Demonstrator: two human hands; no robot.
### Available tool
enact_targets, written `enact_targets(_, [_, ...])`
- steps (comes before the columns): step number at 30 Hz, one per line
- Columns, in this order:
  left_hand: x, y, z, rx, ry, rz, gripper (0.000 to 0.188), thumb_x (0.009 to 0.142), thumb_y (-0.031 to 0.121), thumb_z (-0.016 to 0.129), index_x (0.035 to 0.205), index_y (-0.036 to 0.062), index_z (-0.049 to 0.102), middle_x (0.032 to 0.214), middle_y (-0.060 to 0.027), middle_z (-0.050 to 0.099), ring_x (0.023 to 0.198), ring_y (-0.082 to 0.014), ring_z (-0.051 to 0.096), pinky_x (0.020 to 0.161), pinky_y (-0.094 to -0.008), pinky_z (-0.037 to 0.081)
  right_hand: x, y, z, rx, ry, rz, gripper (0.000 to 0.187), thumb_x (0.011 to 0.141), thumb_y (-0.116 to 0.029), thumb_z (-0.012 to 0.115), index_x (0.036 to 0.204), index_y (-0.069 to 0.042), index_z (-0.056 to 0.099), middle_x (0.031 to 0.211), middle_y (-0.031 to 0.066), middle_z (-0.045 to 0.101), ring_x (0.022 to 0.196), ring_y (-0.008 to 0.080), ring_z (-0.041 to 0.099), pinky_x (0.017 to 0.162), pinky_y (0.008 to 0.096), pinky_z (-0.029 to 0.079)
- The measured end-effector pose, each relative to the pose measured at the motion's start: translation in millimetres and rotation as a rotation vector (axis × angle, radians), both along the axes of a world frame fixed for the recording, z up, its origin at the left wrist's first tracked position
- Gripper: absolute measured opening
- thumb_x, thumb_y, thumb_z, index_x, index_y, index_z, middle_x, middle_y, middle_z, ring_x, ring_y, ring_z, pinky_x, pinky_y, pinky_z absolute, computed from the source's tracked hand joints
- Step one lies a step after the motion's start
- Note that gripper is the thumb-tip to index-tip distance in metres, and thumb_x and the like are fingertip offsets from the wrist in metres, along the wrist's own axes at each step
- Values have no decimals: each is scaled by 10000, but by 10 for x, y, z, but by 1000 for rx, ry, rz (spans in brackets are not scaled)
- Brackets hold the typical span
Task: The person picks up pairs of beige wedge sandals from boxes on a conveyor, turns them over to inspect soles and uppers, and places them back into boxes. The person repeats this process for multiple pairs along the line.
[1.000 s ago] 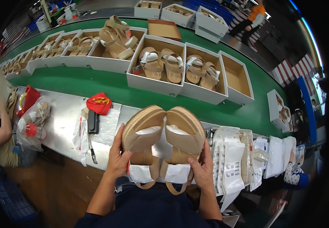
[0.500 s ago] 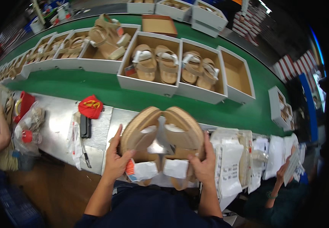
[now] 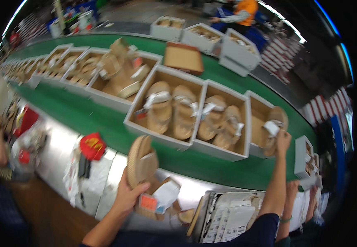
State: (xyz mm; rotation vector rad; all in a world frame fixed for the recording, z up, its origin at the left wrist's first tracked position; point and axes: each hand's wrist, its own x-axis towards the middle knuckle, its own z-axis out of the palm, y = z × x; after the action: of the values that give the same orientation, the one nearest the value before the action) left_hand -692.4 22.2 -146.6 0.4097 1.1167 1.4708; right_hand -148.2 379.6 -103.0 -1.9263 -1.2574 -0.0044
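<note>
My left hand (image 3: pixel 128 192) grips a tan wedge sandal (image 3: pixel 143 162) over the metal bench, its thumb across the footbed. White paper and an orange-and-blue tag hang at the strap end. Stretched far forward to the right, my right hand (image 3: pixel 283 142) is closed on the matching sandal (image 3: pixel 275 125). That sandal sits at the right side of an open white box (image 3: pixel 257 119), toe end up, with white paper on its strap. Just left of it, a box of sandals (image 3: pixel 221 121) and another sandal box (image 3: pixel 166 109) stand side by side.
A green conveyor (image 3: pixel 104 119) carries a long row of white shoe boxes to the left. Printed white sheets (image 3: pixel 232 214) lie at the lower right. A red cap-like item (image 3: pixel 92 146) rests on the metal bench. Co-workers' hands (image 3: pixel 290 193) show at right; a person in orange (image 3: pixel 246 10) stands behind.
The two sandals, held side by side before, are now apart. My right hand has carried one forward into the right-hand box, while my left keeps the other. The view has tilted.
</note>
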Motion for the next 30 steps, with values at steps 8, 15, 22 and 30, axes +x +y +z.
enact_targets(8, [44, -71, -303, -66, -237, -90, 687, 766, 147, 691, 1381, 39, 405, 1315, -145, 526, 1169, -289, 535, 1025, -428, 414, -308, 377, 449, -264, -116, -93, 613, 731, -446, 700, 1220, -101, 567, 1170, 229, 626, 1099, 387, 591, 935, 436, 464])
enact_targets(15, [93, 6, -114, -182, 182, -172, 794, 757, 155, 750, 1412, -34, 343, 1264, -123, 549, 1100, -245, 573, 932, -343, 470, -1529, -113, 361, -16, -130, 508, 403, 915, -252, 599, 1263, -63, 527, 1029, 167, 633, 926, 307, 615, 858, 403, 488])
enact_targets(22, [258, 690, 731, 768, 1882, -162, 617, 708, 169, 715, 1290, 84, 527, 1286, -160, 555, 1098, -319, 509, 989, -502, 363, -2770, -1956, 1077, -807, 382, 1279, 633, 968, -445, 534, 1424, -30, 391, 1146, 134, 613, 996, 190, 609, 862, 304, 494])
enact_targets(30, [645, 679, -66, 686, 1384, -212, 775, 706, 313, 803, 1353, 53, 464, 1434, -257, 368, 1296, -407, 393, 1057, -529, 330, -1847, -1742, 1012, -125, 751, 728, 352, 993, -261, 529, 1143, 40, 634, 1051, 66, 661, 960, 111, 607, 865, 268, 488])
